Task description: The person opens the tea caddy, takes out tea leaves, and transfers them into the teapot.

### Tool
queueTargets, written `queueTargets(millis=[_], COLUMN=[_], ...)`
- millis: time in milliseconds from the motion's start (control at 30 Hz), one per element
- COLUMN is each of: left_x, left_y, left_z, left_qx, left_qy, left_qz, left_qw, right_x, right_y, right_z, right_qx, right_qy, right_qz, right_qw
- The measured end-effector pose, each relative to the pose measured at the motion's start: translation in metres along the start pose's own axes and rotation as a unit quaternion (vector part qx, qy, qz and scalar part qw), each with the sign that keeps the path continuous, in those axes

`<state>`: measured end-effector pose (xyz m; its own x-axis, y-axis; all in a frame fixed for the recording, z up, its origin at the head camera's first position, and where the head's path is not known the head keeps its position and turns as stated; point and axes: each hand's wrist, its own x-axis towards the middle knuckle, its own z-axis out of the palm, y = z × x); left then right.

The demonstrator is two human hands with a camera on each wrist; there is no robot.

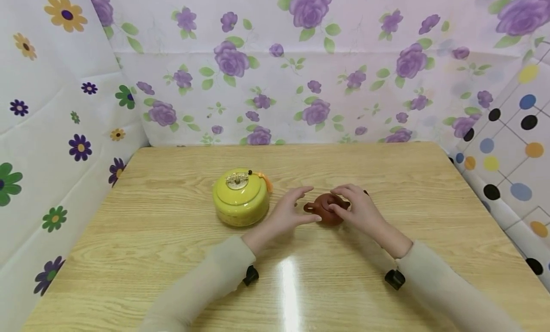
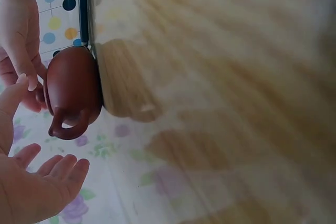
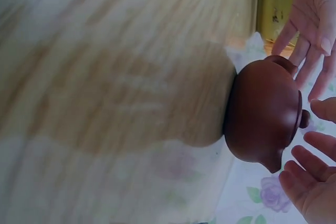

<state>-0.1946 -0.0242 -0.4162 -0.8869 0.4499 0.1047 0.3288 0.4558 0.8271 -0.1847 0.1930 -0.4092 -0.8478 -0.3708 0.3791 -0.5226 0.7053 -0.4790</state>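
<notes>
A rounded reddish-brown clay teapot (image 1: 325, 216) stands upright on the pale wood-grain table (image 1: 129, 227), its looped handle (image 1: 309, 207) to the left, its short spout (image 3: 274, 162) to the right. The left hand (image 1: 289, 213) reaches beside the handle with fingers spread, gripping nothing. The right hand (image 1: 362, 213) arches loosely about the spout side, unclenched (whether a fingertip grazes the clay is hard to tell). Farther left sits a squat glazed yellow lidded jar (image 1: 240, 201).

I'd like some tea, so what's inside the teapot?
That cannot be seen: a lid with a small knob covers the top of the teapot.
</notes>
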Motion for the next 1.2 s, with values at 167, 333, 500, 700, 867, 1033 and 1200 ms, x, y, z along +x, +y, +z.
queueTargets(millis=[167,333,500,700,867,1033,1200], left_x=[0.007,0.012,0.017,0.019,0.02,0.021,0.02], left_y=[-0.001,-0.002,-0.005,-0.009,-0.009,-0.009,-0.008], left_z=[0.007,0.013,0.018,0.022,0.023,0.023,0.023], left_qx=[-0.005,-0.043,-0.09,-0.107,-0.101,-0.091,-0.079], left_qy=[-0.011,-0.021,-0.038,-0.027,-0.021,-0.024,-0.026], left_qz=[-0.002,-0.02,-0.029,-0.028,-0.032,-0.037,-0.036], left_qw=[0.9999,0.9987,0.9948,0.9935,0.9941,0.9949,0.9959], right_x=[-0.002,-0.002,-0.002,0.0,0.001,0.001,0.0], right_y=[0.002,0.005,0.004,0.003,0.002,0.001,0.002], right_z=[0.003,0.005,0.006,0.005,0.005,0.005,0.006], right_qx=[0.012,0.019,0.024,0.028,0.028,0.03,0.027], right_qy=[0.006,0.003,0.002,0.005,0.01,0.007,0.008], right_qz=[-0.01,-0.007,0.0,-0.004,-0.011,-0.01,-0.008], right_qw=[0.9999,0.9998,0.9997,0.9996,0.9995,0.9995,0.9996])
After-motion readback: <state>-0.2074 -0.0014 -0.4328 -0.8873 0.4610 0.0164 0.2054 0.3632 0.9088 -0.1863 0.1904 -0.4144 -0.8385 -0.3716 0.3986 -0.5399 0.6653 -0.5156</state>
